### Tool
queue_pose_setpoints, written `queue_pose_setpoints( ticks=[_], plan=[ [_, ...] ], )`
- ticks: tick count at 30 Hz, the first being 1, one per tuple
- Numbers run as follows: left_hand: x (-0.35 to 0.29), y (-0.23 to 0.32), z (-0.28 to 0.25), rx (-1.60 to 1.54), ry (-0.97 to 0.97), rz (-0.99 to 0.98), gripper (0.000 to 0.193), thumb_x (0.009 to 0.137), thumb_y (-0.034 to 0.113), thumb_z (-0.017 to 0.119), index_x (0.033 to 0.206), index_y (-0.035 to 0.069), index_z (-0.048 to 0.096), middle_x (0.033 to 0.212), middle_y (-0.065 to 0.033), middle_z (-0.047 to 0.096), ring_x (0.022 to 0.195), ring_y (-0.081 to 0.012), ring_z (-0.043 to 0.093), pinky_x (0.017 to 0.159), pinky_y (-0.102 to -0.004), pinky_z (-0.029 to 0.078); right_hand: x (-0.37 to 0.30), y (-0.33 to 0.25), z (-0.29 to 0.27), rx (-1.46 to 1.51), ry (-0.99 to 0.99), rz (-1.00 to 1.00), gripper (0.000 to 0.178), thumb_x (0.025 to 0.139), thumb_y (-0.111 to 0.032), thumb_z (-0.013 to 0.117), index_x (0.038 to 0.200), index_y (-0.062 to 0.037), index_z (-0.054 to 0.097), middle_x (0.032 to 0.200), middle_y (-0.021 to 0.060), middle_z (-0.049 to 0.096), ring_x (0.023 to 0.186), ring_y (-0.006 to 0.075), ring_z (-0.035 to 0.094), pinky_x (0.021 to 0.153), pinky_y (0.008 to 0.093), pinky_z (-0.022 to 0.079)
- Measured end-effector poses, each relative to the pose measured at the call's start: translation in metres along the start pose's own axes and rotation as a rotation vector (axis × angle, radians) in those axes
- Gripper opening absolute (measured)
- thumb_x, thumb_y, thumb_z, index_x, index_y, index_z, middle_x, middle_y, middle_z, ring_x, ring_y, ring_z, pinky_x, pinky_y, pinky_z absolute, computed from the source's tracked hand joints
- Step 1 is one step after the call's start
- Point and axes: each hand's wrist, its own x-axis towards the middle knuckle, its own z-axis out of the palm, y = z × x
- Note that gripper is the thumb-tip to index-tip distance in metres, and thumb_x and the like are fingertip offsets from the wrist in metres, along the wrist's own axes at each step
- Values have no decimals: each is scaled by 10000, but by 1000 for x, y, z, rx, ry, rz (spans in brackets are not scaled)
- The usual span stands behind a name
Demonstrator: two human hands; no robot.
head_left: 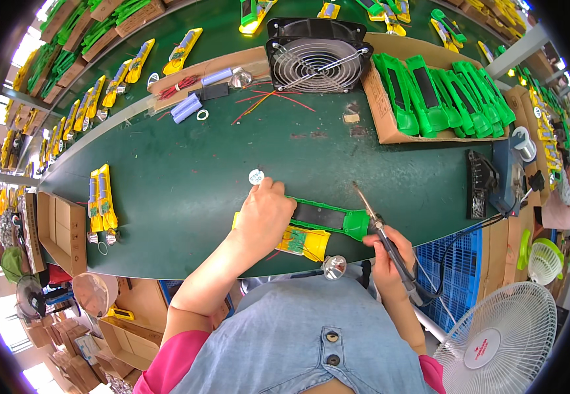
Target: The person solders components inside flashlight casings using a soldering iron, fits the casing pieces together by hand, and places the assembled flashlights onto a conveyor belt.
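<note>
My left hand (265,210) is closed over the left end of a green plastic casing (321,216) with a dark panel. A round white label with print (256,176) shows right at its fingertips; whether the fingers pinch it is hidden. My right hand (390,256) grips a soldering iron (393,249) whose tip points up and to the left. The right thumb is close to the casing's wide end. Under the green piece lies a yellow casing (316,244) with a green circuit board, partly covered. A silver reflector lamp cup (334,267) sits at its right end by the table edge.
A cardboard box of green casings (380,108) stands back right, beside a black metal-grilled fan (318,62). Purple battery cells (186,108) and loose wires (265,102) lie back left. Two yellow assemblies (103,197) rest left. A solder spool (524,144) stands right.
</note>
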Motion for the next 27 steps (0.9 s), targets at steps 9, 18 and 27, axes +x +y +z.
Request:
queue_pose_setpoints(
  ticks=[9,18,27],
  plan=[
    [1,1,0,39,-20,-15,100,621,53,600,693,79,664,774,-92,552,840,-241,524,722,-324,456,8,12,-9,-337,-188,-63,598,685,-100,728,1180,-69,395,1080,66,629,1157,292,482,1048,515,208],
    [-10,14,-19,-140,189,89,167,628,103,607,787,84,657,806,-52,517,806,-233,503,713,-327,419,8,17,-7,-306,-181,-11,520,685,-46,706,1133,-52,441,1059,68,633,1106,274,524,1043,513,233],
    [-16,27,27,-413,401,189,209,600,51,619,807,74,644,831,-50,553,765,-220,546,664,-339,427,12,15,-2,-228,-176,1,503,680,-19,698,1132,-46,479,1103,71,593,1061,262,534,1040,496,263]
  ],
)
